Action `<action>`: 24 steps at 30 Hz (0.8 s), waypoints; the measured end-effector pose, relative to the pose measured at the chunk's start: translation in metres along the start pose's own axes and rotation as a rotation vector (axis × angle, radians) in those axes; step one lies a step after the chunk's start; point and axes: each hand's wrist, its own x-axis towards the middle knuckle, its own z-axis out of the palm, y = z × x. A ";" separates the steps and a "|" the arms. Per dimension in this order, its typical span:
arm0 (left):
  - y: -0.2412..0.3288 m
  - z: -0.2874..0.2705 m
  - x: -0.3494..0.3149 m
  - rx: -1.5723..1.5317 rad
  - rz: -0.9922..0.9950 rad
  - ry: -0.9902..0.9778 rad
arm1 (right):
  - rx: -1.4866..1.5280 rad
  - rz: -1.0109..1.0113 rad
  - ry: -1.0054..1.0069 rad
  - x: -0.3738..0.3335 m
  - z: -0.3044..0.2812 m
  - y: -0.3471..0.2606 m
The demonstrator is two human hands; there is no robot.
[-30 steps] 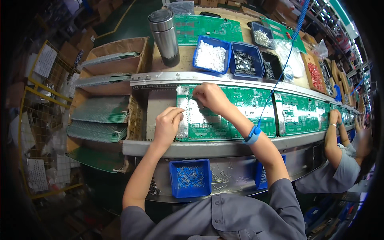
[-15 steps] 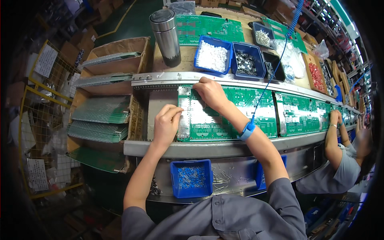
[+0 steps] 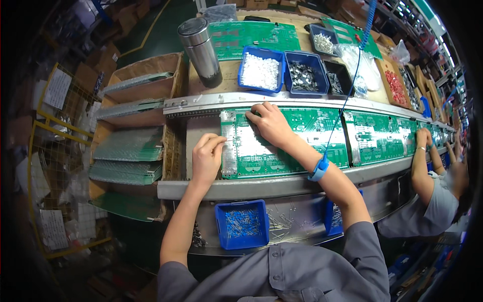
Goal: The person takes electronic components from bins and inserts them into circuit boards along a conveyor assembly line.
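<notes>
A green circuit board (image 3: 302, 166) lies in front of me on a rail-edged line. My left hand (image 3: 205, 160) is at the board's left edge, thumb and forefinger pinched together. A tiny thin piece seems to stick out from that pinch, too small to name. Over the upper left part of the board is my right hand (image 3: 271, 123), its fingers curled and pressed together near the surface. Whatever those fingers may hold is hidden. A blue wrist strap (image 3: 319, 170) with a coiled cord circles my right wrist.
Beyond the rail (image 3: 221, 100) stand a steel flask (image 3: 201, 55), a bin of white parts (image 3: 260, 72) and a bin of dark parts (image 3: 304, 75). Nearer me is a bin of blue leaded components (image 3: 242, 224). A cardboard rack (image 3: 171, 151) holds boards at left. A co-worker's hands (image 3: 423, 137) work at right.
My right hand has shifted slightly right and down across the board, its fingers still curled. The left hand stays pinched at the board's left edge, nearly unmoved. The view has tilted a little.
</notes>
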 end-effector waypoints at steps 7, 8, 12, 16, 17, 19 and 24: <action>0.004 -0.003 0.015 0.073 0.009 -0.021 | -0.062 -0.218 -0.277 -0.010 -0.028 0.001; 0.004 -0.002 0.020 0.076 0.008 -0.023 | -0.092 -0.231 -0.286 -0.009 -0.030 -0.002; 0.000 0.006 0.031 0.088 -0.005 -0.091 | -0.190 -0.218 -0.328 -0.016 -0.035 -0.010; -0.012 0.018 0.040 0.171 0.161 -0.111 | -0.121 -0.099 -0.364 -0.026 -0.038 -0.012; -0.012 0.021 0.042 0.178 0.203 -0.113 | -0.072 -0.075 -0.400 -0.027 -0.040 -0.011; -0.008 0.027 0.042 0.190 0.191 -0.140 | -0.050 -0.046 -0.423 -0.029 -0.041 -0.010; -0.011 0.037 0.043 0.287 0.249 -0.166 | 0.157 0.052 -0.380 -0.035 -0.052 -0.007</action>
